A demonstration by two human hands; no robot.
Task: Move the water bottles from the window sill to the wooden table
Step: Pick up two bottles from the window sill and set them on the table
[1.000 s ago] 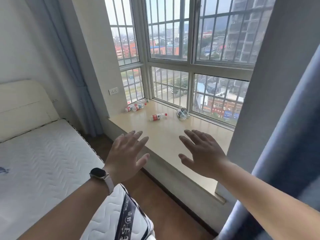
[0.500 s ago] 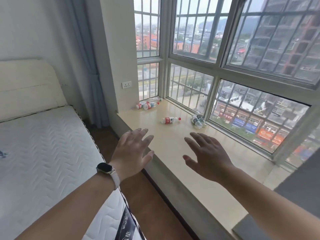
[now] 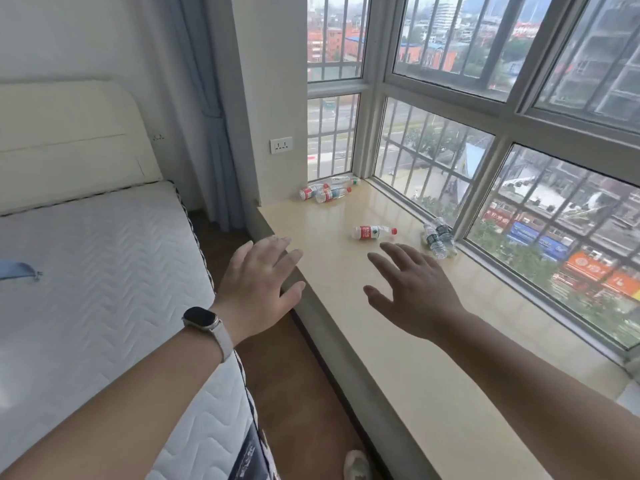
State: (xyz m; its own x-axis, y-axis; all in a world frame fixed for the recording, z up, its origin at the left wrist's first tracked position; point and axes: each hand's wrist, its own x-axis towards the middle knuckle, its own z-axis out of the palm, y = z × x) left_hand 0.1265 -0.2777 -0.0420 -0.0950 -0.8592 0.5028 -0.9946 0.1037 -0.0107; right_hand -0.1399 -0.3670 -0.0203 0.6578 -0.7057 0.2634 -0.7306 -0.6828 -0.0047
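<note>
Several small water bottles lie on their sides on the cream window sill (image 3: 398,341). One red-labelled bottle (image 3: 373,232) lies alone mid-sill. Two dark-labelled bottles (image 3: 438,239) rest against the window frame. Three red-labelled bottles (image 3: 327,190) are clustered in the far left corner. My right hand (image 3: 412,289) hovers open over the sill, fingertips just short of the lone bottle. My left hand (image 3: 258,289), a watch on its wrist, hovers open at the sill's near edge. Both hands hold nothing. No wooden table is in view.
A bare white mattress (image 3: 97,289) with a cream headboard (image 3: 69,140) lies to the left. A narrow strip of brown floor (image 3: 294,393) runs between bed and sill. A blue curtain (image 3: 204,98) hangs in the corner beside a wall socket (image 3: 281,145). Barred windows (image 3: 485,150) back the sill.
The view has moved closer to the sill and swung left, so the bottles appear larger. Both hands stay open and extended, now nearer the lone bottle.
</note>
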